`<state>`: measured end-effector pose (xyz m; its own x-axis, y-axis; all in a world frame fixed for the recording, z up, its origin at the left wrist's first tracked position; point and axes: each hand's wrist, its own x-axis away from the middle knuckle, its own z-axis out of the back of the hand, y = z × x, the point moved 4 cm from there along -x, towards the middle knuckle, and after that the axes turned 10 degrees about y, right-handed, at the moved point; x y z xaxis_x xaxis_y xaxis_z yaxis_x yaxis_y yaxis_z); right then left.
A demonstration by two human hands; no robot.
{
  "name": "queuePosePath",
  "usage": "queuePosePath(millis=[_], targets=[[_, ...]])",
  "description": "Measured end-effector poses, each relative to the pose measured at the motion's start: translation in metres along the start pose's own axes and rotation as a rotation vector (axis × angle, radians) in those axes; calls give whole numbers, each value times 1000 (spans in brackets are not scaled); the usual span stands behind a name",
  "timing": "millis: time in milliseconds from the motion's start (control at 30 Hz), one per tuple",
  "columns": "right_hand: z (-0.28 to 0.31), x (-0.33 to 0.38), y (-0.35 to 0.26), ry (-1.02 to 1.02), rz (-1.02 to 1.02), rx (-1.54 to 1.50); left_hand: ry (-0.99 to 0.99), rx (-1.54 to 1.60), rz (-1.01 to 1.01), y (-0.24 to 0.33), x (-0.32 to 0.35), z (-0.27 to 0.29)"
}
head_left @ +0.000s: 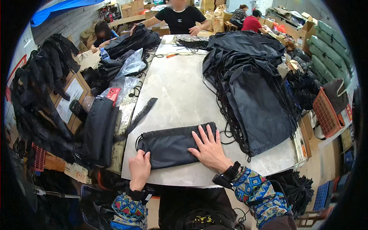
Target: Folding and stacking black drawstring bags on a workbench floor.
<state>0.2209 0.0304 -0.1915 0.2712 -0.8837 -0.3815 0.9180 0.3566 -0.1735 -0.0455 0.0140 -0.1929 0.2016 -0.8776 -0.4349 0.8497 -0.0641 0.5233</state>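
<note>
A black drawstring bag [168, 147], folded into a long flat shape, lies at the near edge of the pale tabletop. Black cord loops out at its upper left corner. My right hand [211, 149] rests flat on the bag's right half with the fingers spread. At the bag's lower left edge, my left hand [140, 168] is closed, thumb and forefinger pinching that edge. To the right, a large pile of black drawstring bags [257, 103] spreads along the table, with cords trailing from its left side.
A dark fabric strip [142, 115] crosses the table's left edge. Beyond it sit folded black fabric [100, 130], a red phone-like item [113, 94] and clear plastic bags [132, 63]. An orange cutter [172, 55] lies farther back. A person [182, 21] stands at the far end; others sit nearby.
</note>
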Motion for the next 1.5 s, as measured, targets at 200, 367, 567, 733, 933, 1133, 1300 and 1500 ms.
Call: queuePosePath(millis=[200,367,567,733,933,1133,1300,1500], targets=[[-11,1,6,12,11,43,135,-257,-451,63,-28,14],[-6,2,3,42,30,30,-251,-136,-431,70,-66,-66],[9,-2,1,176,-2,-166,-694,18,-243,40,-86,-71],[13,15,24,349,-114,-161,-503,341,55,-9,-140,36],[3,9,19,293,-131,-186,-119,731,614,-181,-191,136],[0,9,17,250,-87,-160,80,107,714,-261,-175,123],[5,7,17,216,-91,-149,128,-281,470,-197,-173,129],[-9,22,42,340,-44,-166,231,-448,-97,-92,-164,114]])
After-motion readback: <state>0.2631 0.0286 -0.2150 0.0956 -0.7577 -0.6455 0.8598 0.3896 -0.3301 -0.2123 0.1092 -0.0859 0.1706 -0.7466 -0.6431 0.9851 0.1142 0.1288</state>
